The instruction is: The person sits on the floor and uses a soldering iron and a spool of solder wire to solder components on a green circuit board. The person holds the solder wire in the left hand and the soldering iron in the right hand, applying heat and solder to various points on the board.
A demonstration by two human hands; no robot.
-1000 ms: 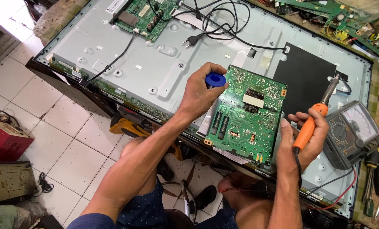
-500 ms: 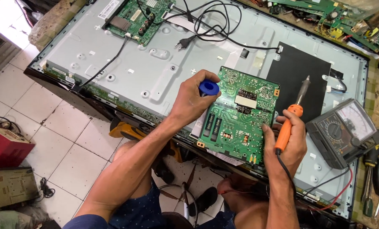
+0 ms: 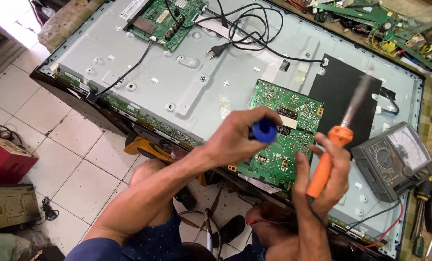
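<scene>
1. 2 bare hands work above a green, solder-dotted power board (image 3: 284,129) lying on the grey stamped-metal back of an opened television (image 3: 177,82).
2. Left hand (image 3: 240,135) is curled around a round blue plastic tool (image 3: 264,131).
3. Right hand (image 3: 328,169) grips an orange-handled soldering iron (image 3: 333,150), its blurred metal tip raised.
4. An analog multimeter (image 3: 395,159) sits just beside it.
5. White floor tiles (image 3: 56,159) below; a black power cord (image 3: 245,34) sprawls across the panel.
</scene>
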